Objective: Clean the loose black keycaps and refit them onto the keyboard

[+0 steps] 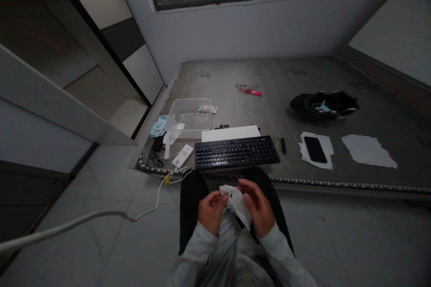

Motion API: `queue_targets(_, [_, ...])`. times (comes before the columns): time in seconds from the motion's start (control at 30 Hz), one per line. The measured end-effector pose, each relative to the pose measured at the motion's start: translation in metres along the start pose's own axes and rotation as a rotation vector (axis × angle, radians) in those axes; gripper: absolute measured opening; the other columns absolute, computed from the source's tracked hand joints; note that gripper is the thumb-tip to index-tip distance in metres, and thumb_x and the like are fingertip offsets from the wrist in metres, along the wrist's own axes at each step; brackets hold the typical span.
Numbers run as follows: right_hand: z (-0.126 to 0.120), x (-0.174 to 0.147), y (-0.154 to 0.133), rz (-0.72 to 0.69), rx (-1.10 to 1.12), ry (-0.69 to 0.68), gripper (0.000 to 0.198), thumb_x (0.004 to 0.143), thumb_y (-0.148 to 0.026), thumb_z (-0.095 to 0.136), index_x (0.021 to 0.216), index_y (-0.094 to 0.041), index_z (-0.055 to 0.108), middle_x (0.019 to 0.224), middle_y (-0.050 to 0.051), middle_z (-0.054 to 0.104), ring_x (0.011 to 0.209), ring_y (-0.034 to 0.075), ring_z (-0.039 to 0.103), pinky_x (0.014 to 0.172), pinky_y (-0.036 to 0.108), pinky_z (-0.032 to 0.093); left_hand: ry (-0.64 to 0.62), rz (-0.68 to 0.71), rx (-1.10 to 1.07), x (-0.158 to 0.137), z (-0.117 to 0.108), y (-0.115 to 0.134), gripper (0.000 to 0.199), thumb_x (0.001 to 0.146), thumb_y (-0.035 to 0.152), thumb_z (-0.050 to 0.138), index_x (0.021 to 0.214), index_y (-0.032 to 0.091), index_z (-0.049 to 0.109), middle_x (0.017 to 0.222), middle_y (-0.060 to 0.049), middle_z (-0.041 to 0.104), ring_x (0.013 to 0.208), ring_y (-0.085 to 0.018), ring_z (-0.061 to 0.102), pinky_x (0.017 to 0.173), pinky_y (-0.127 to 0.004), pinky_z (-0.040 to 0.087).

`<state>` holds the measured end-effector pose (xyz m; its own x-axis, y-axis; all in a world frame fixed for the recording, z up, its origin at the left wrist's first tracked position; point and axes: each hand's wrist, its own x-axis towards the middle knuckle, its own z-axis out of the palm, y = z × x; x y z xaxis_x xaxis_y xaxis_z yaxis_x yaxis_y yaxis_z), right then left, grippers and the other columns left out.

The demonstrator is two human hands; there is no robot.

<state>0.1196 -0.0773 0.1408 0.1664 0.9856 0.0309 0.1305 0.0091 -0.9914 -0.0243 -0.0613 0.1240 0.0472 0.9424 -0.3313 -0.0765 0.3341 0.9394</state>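
Note:
Above my lap, a crumpled white tissue is held between both hands. My left hand is closed, pinching the tissue's left edge between thumb and fingers. My right hand curls around its right side, fingers bent. A small black piece shows against the tissue near my left thumb; its kind is too small to make out. Just beyond my knees lies a black keyboard along the front edge of the mattress. Several small black keycaps sit behind it, near a white sheet.
Left of the keyboard are a white power strip, a clear plastic box and blue packets. A phone on torn paper, another paper piece and a dark cap lie to the right. A white cable crosses the floor.

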Motion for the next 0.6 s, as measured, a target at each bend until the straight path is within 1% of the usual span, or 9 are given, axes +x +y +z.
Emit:
queue_targets(0.1, [-0.001,0.001,-0.007,-0.102,-0.228,-0.043,0.018,0.080,-0.030,0.050,0.089,-0.023,0.064,0.105,0.007,0.058,0.099,0.022,0.054,0.086,0.035,0.045,-0.004,-0.015,-0.033,-0.002,0.000,0.002,0.026,0.068,0.032,0.065,0.084,0.012,0.065,0.075,-0.007,0.069,0.070,-0.017,0.063,0.061,-0.023,0.050])
queue_targets(0.13, [0.000,0.002,-0.007,-0.123,-0.281,-0.055,0.018,0.080,-0.029,0.050,0.087,-0.024,0.066,0.101,0.007,0.060,0.097,0.021,0.055,0.086,0.035,0.045,-0.002,-0.016,-0.045,-0.002,0.001,0.004,0.026,0.068,0.032,0.065,0.084,0.012,0.065,0.075,-0.006,0.069,0.069,-0.017,0.063,0.061,-0.023,0.050])
queue_targets(0.2, [0.001,0.002,-0.006,-0.147,-0.331,-0.077,0.019,0.080,-0.027,0.050,0.089,-0.025,0.066,0.097,0.006,0.061,0.093,0.020,0.057,0.084,0.033,0.046,0.004,-0.018,-0.065,-0.003,0.002,0.006,0.025,0.068,0.032,0.065,0.085,0.012,0.065,0.075,-0.006,0.069,0.068,-0.016,0.062,0.060,-0.023,0.050])
queue_targets(0.3, [0.002,0.002,-0.003,-0.167,-0.361,-0.078,0.020,0.077,-0.026,0.055,0.093,-0.025,0.066,0.097,0.006,0.061,0.092,0.019,0.058,0.082,0.032,0.048,0.008,-0.020,-0.068,-0.005,0.003,0.007,0.024,0.067,0.031,0.066,0.084,0.013,0.066,0.075,-0.006,0.069,0.067,-0.015,0.062,0.061,-0.021,0.049])
queue_targets(0.43, [0.002,0.003,0.000,-0.209,-0.371,-0.076,0.022,0.073,-0.025,0.060,0.094,-0.026,0.066,0.098,0.005,0.062,0.091,0.020,0.059,0.081,0.032,0.049,0.027,-0.019,-0.041,-0.006,0.005,0.007,0.022,0.066,0.030,0.067,0.078,0.012,0.066,0.068,-0.004,0.067,0.062,-0.013,0.059,0.059,-0.020,0.046])
queue_targets(0.5, [0.001,0.004,0.002,-0.196,-0.352,-0.095,0.021,0.072,-0.026,0.061,0.093,-0.026,0.067,0.094,0.005,0.063,0.087,0.019,0.060,0.079,0.031,0.049,0.015,-0.012,-0.051,-0.005,0.005,0.005,0.022,0.067,0.030,0.066,0.079,0.012,0.066,0.066,-0.004,0.066,0.060,-0.012,0.058,0.057,-0.020,0.045])
queue_targets(0.6, [0.000,0.005,0.004,-0.137,-0.300,-0.088,0.018,0.070,-0.028,0.063,0.087,-0.024,0.067,0.088,0.005,0.064,0.083,0.019,0.060,0.076,0.030,0.049,-0.017,-0.012,-0.097,-0.005,0.004,0.003,0.024,0.069,0.031,0.064,0.083,0.012,0.065,0.069,-0.004,0.065,0.061,-0.012,0.056,0.056,-0.020,0.044])
